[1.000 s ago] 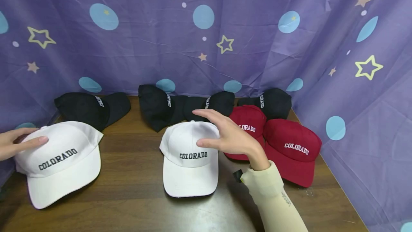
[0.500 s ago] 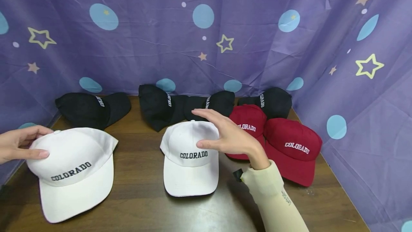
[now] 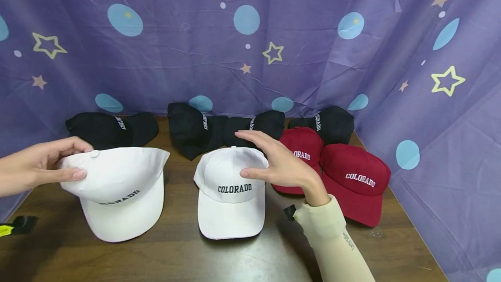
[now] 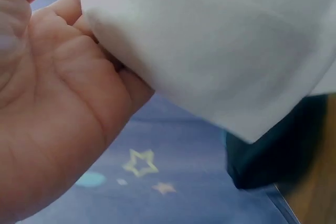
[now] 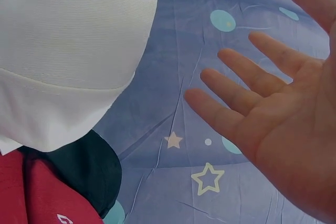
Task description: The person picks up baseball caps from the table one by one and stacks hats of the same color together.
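Observation:
My left hand (image 3: 51,164) grips a white baseball cap (image 3: 121,173) at the back of its crown, thumb on the near side. This cap hangs tilted over the left of the table, its COLORADO lettering partly out of sight. In the left wrist view the fingers go behind the white fabric (image 4: 210,51). A second white cap (image 3: 231,216) sits upright on the table at the centre, brim toward me. My right hand (image 3: 283,166) is held above its right side, fingers extended; the right wrist view shows the hand apart from the white cap (image 5: 68,40).
Several black caps stand along the back: one at left (image 3: 98,129), two near the middle (image 3: 188,132), one at right (image 3: 334,125). Two red caps (image 3: 356,182) stand at the right, one partly behind my right hand. A purple curtain (image 3: 176,55) borders the wooden table (image 3: 176,256).
My left hand has carried its white cap to the right, and the cap now tips so its lettering is partly hidden. My right hand and the centre cap have stayed put.

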The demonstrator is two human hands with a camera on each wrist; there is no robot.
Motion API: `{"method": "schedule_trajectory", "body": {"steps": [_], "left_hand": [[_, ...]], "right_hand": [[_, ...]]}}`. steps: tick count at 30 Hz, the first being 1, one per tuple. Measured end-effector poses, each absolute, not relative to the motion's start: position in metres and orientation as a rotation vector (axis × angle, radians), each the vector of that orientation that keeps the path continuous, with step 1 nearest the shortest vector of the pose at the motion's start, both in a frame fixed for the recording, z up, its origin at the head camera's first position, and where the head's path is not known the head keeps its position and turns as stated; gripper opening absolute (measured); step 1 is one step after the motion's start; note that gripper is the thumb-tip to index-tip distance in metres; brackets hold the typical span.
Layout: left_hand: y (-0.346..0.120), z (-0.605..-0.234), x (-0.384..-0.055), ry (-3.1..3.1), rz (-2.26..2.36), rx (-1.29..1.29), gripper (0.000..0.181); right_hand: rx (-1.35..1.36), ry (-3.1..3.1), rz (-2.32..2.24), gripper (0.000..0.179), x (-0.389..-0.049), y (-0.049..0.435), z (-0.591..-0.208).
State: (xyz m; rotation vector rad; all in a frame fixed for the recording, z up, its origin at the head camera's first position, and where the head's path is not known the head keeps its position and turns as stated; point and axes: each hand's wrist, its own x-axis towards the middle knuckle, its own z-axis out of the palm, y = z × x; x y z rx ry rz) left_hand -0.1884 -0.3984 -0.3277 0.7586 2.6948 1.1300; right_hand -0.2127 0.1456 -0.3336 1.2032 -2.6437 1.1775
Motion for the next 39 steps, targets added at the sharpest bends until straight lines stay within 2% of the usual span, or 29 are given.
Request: {"method": "schedule_trajectory", "body": {"steps": [14, 18, 28, 39], "left_hand": [[-0.325, -0.273, -0.176, 2.836, 1.190, 0.773, 0.041], [-0.300, -0.264, -0.178, 2.750, 1.280, 0.874, 0.041], [-0.237, -0.264, -0.190, 2.389, 1.439, 1.049, 0.033], [-0.187, -0.284, -0.206, 2.213, 1.530, 0.965, 0.028]], "right_hand": [[1.180, -2.558, 1.214, 0.080, -0.211, 0.146, -0.330], [1.187, -2.498, 1.243, 0.081, -0.210, 0.146, -0.329], [1.140, -2.422, 1.242, 0.080, -0.206, 0.145, -0.324], [1.194, -2.421, 1.278, 0.071, -0.207, 0.145, -0.324]]}}
